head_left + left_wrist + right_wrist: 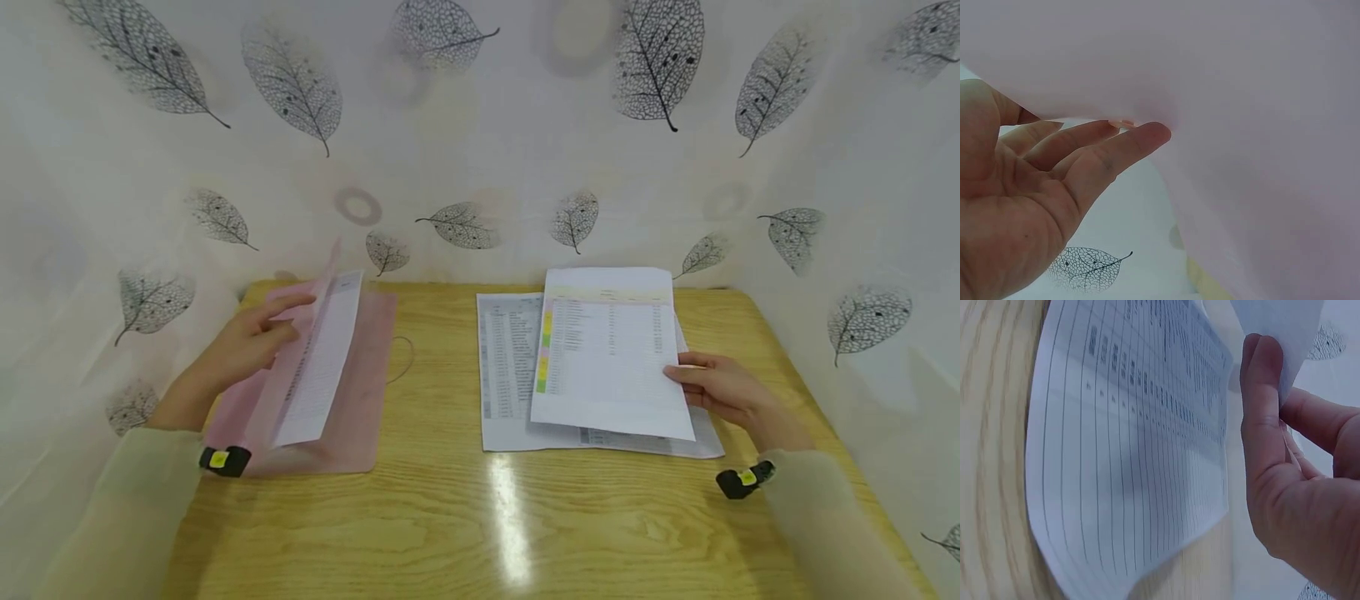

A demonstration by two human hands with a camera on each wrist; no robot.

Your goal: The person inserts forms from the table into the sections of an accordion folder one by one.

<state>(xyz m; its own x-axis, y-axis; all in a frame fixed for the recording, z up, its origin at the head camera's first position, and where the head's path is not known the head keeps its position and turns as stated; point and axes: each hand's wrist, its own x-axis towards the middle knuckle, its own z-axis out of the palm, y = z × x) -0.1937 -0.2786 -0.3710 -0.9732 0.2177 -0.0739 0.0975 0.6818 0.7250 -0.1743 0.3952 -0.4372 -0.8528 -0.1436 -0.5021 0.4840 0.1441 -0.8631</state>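
On the left lies a pink folder (375, 358) with its cover (1247, 125) raised. My left hand (258, 337) touches the outer side of that cover with extended fingers, and one fingertip presses into the pink sheet in the left wrist view. A white printed page (326, 367) stands tilted inside the folder, beside the raised cover. At the right, my right hand (712, 385) pinches the right edge of a printed sheet of paper (600, 358) with coloured marks down its left side. That sheet is raised over other printed papers (510, 358), which show table lines (1129, 456) in the right wrist view.
Everything lies on a wooden table (435, 517). A thin elastic loop (411, 358) sticks out from the folder's right edge. Behind and beside the table hangs a white curtain (480, 150) with leaf prints.
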